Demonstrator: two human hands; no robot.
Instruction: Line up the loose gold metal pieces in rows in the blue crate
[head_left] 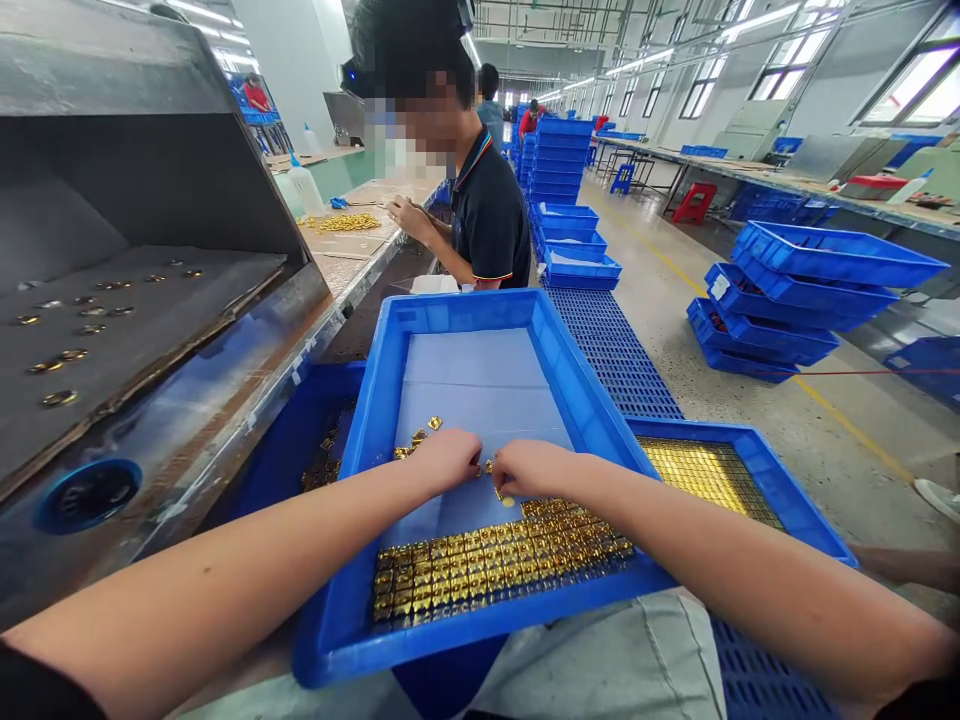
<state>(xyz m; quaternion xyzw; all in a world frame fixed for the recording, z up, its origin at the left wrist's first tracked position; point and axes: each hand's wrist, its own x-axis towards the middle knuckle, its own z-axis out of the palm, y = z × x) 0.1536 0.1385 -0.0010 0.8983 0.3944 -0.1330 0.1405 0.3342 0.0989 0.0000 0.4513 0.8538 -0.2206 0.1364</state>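
At far left a grey metal tabletop carries a few scattered gold rings. Beside it, a blue tray rests on the person's lap. The left hand lies knuckles up on the tray's pale liner, fingers curled under; whether they pinch anything cannot be told. Loose gold pieces sit just beside it. The right hand nearly meets the left, fingers likewise tucked down, grasp hidden, with one gold piece just below. Nearer the body, packed rows of gold pieces fill the tray's front. To the right, a second tray holds more gold pieces.
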